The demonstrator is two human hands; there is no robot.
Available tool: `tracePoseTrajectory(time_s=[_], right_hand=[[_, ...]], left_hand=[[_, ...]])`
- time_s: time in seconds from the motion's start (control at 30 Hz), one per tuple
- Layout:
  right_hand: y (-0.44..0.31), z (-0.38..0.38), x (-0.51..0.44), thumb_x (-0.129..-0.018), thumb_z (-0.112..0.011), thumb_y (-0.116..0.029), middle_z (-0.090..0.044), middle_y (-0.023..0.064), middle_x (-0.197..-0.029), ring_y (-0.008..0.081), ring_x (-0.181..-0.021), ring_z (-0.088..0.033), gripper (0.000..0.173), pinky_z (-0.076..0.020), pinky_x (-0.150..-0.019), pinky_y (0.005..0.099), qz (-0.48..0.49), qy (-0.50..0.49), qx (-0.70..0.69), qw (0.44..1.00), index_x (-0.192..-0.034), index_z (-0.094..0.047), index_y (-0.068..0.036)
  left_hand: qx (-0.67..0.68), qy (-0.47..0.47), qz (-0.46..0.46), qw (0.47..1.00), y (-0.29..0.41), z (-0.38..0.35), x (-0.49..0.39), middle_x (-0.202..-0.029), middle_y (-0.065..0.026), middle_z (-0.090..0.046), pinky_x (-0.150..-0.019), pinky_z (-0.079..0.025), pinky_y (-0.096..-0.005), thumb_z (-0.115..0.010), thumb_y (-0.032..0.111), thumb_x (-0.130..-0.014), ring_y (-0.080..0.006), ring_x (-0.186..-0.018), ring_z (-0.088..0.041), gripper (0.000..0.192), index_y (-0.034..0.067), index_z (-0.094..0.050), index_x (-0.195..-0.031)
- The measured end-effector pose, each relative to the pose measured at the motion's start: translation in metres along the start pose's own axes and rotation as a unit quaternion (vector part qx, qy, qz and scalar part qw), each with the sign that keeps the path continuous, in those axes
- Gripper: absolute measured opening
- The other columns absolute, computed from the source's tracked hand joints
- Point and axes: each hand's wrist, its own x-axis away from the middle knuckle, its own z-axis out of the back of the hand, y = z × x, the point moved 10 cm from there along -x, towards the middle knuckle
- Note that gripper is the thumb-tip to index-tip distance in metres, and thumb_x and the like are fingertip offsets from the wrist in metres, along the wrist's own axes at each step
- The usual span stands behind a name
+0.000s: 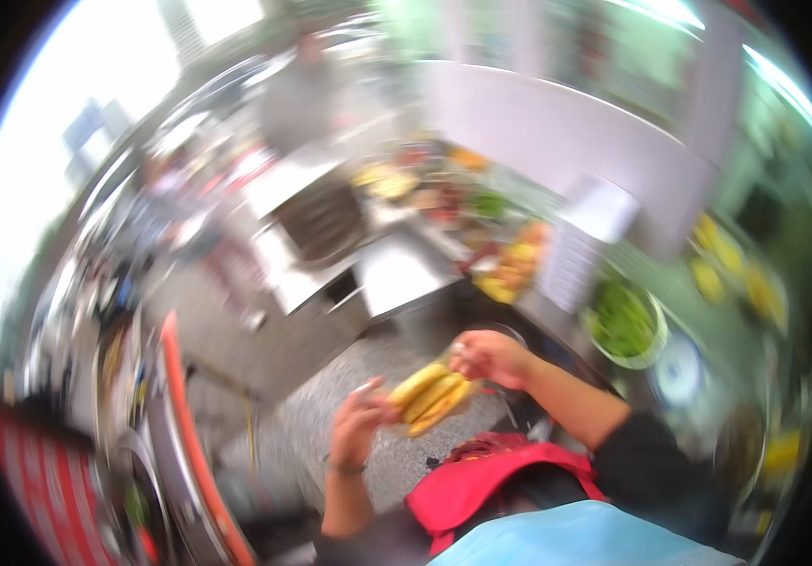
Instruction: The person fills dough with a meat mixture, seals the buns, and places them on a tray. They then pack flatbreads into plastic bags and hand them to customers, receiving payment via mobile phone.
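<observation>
Several elongated golden-yellow pieces of bread-like food [433, 397] are held up in front of my body, seemingly inside a thin clear bag. My right hand [492, 359] pinches the upper right end of this bundle, fingers curled. At its left end is my left hand [360, 424], with the fingertips against it. Below both hands lies speckled grey flooring [307, 410]. I wear a red apron [498, 470] over dark sleeves, and a light blue cloth [576, 534] covers the bottom of the view. Motion blur hides the finer details of the food.
Ahead stand a metal griddle cart [325, 219] and a shiny steel surface [406, 272]. Food trays [515, 262] line the counter, near a white basket [572, 262]. At right is a tub of green leaves [625, 318]. A blurred person [300, 92] stands beyond the cart.
</observation>
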Motion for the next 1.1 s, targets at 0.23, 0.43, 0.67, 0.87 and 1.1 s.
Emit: tracePoseTrajectory(time_s=[0.23,0.43,0.67,0.87,1.1], right_hand=[[0.092,-0.046,-0.071,-0.077,-0.047,-0.001,-0.058,0.0220,-0.107,0.0270,-0.094,-0.062,0.020,-0.0491,-0.085,0.0351,-0.078,-0.085,0.013,0.993,-0.097,-0.049,0.000],[0.150,-0.128,-0.100,-0.078,-0.048,-0.001,-0.057,0.0201,-0.112,0.0258,-0.103,-0.059,0.039,-0.0450,-0.090,0.0335,-0.084,-0.193,0.191,0.959,-0.117,-0.044,0.005],[0.148,-0.200,-0.112,-0.072,-0.055,-0.008,-0.061,0.0147,-0.104,0.0317,-0.095,-0.058,0.045,-0.0459,-0.084,0.0375,0.221,-0.355,0.605,0.678,-0.116,-0.055,-0.010],[0.121,-0.154,-0.228,-0.077,-0.056,-0.008,-0.062,0.0166,-0.099,0.0323,-0.092,-0.060,0.034,-0.0479,-0.080,0.0372,0.239,-0.288,0.599,0.708,-0.111,-0.059,-0.009],[0.066,-0.091,-0.291,-0.080,-0.056,-0.001,-0.065,0.0091,-0.097,0.0166,-0.090,-0.062,0.033,-0.0472,-0.079,0.0272,0.145,-0.234,0.532,0.800,-0.113,-0.058,-0.005]], left_hand=[[-0.013,0.015,-0.002,1.000,0.000,0.061,0.044,-0.117,-0.0172,-0.055,-0.093,-0.043,-0.0350,-0.043,-0.003,-0.077,-0.0250,-0.104,-0.057,0.055,-0.005,-0.035,-0.131],[0.002,0.024,0.031,0.999,-0.004,0.072,0.057,-0.117,-0.0137,-0.054,-0.094,-0.041,-0.0320,-0.043,-0.004,-0.074,-0.0205,-0.106,-0.054,0.053,-0.005,-0.039,-0.127],[0.137,0.036,0.001,0.990,0.031,0.109,0.038,-0.115,-0.0197,-0.056,-0.095,-0.041,-0.0370,-0.045,0.004,-0.073,-0.0264,-0.105,-0.056,0.050,-0.012,-0.043,-0.120],[0.136,0.111,-0.073,0.982,0.096,0.173,0.019,-0.089,-0.0122,-0.063,-0.091,-0.045,-0.0366,-0.044,0.011,-0.084,-0.0257,-0.096,-0.060,0.018,-0.001,-0.053,-0.094],[-0.060,0.213,-0.100,0.970,0.165,0.232,-0.029,-0.061,0.0037,-0.042,-0.067,-0.046,-0.0271,-0.051,0.014,-0.085,-0.0073,-0.057,-0.042,0.015,0.000,-0.055,-0.085]])
